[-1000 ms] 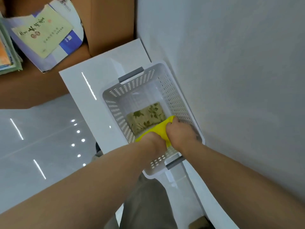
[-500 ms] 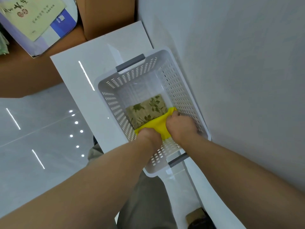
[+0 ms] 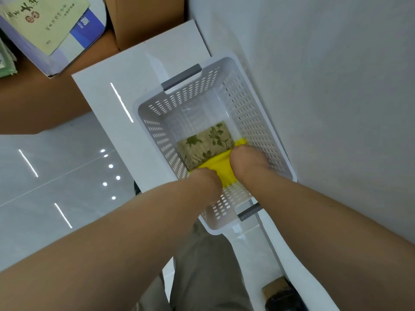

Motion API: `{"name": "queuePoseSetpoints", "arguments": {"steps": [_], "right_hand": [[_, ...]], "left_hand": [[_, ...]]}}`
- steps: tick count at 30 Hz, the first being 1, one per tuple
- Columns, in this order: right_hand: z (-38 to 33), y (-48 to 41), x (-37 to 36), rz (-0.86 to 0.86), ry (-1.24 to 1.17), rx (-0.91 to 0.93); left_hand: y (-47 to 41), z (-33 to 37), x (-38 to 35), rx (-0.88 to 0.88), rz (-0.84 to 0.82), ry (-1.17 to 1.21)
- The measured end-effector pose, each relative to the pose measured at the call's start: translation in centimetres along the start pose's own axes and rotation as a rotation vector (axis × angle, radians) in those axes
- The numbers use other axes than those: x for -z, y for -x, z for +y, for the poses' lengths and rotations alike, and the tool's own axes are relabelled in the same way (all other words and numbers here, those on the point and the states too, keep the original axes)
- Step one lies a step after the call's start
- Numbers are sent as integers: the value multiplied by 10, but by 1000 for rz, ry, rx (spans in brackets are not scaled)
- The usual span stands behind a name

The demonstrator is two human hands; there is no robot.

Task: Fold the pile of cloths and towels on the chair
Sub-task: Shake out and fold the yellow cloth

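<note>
A white perforated basket (image 3: 258, 122) with grey handles stands on a white ledge against the wall. At its bottom lies a folded beige cloth with green flowers (image 3: 206, 142). Both my hands reach down into the near half of the basket. My left hand (image 3: 206, 182) and my right hand (image 3: 249, 162) each hold one side of a folded yellow cloth (image 3: 221, 166), which lies against the near edge of the floral cloth. My fingers are hidden under the backs of my hands.
The white ledge (image 3: 134, 70) runs along a pale wall (image 3: 325, 97) on the right. A cardboard box (image 3: 146, 16) and a stack of booklets (image 3: 45, 25) sit at the far left. Glossy floor (image 3: 56, 176) lies to the left, my grey trousers (image 3: 208, 265) below.
Both hands have lowered the yellow cloth a little deeper into the basket, beside the floral cloth. The view has shifted slightly.
</note>
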State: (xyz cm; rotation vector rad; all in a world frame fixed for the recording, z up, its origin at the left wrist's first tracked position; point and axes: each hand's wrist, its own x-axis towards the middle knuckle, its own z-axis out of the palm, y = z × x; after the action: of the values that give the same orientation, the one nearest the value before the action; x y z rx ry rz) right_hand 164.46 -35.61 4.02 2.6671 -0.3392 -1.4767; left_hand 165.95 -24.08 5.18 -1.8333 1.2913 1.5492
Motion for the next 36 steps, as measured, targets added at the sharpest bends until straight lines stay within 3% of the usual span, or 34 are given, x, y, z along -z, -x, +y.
{"name": "queuePoseSetpoints", "arguments": {"steps": [7, 11, 16, 25, 32, 36], "right_hand": [[-7, 18, 15, -72, -266, -64], [-10, 18, 21, 52, -487, -116], [-19, 2, 13, -17, -610, -69], [-7, 26, 13, -32, -758, -124], [5, 154, 68, 88, -1039, -293], [-2, 231, 77, 203, -1394, -446]], "left_hand": [[16, 4, 10, -18, -161, 137], [23, 3, 19, 208, 156, 145], [11, -4, 5, 330, 206, 50], [52, -6, 16, 198, 165, -26], [175, 8, 41, 77, 365, 80], [235, 5, 48, -5, 518, 179]]}}
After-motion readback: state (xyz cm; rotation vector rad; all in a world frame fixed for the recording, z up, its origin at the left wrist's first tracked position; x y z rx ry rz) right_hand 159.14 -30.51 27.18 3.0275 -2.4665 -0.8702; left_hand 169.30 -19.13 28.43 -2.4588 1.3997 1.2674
